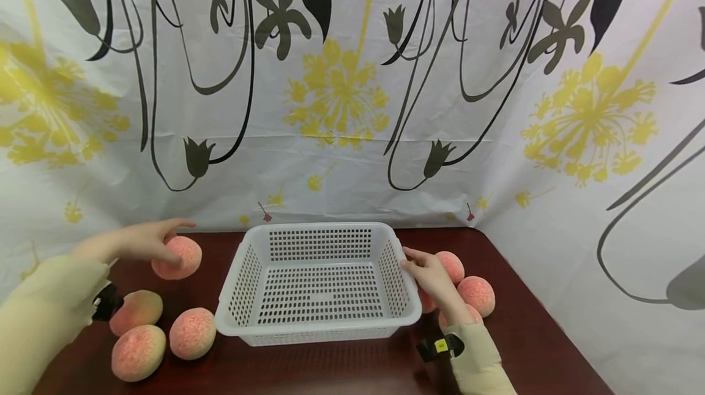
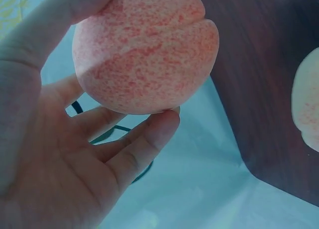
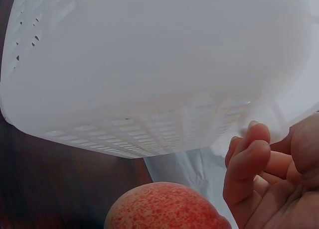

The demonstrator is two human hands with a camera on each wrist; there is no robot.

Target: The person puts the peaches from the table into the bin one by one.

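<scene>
My left hand point(image 1: 144, 242) grips a pink peach point(image 1: 184, 257) above the left side of the table. In the left wrist view the peach point(image 2: 144, 55) sits between thumb and fingertips, its crease showing. A white perforated plastic basket point(image 1: 322, 331) stands in the middle, with nothing inside it. At its right side, my right hand point(image 1: 432, 275) holds the rim. The right wrist view shows the fingers point(image 3: 246, 162) of that hand curled by the basket's edge, with the basket wall point(image 3: 149, 89) filling much of the picture.
Left of the basket lie a yellowish-pink peach point(image 1: 138, 311) and two more peaches, one nearer the front point(image 1: 139, 353) and one beside the basket point(image 1: 193, 334). Several peaches point(image 1: 476, 296) lie right of it, partly behind my right hand. A patterned white cloth point(image 1: 341, 180) hangs behind the dark red table point(image 1: 308, 370).
</scene>
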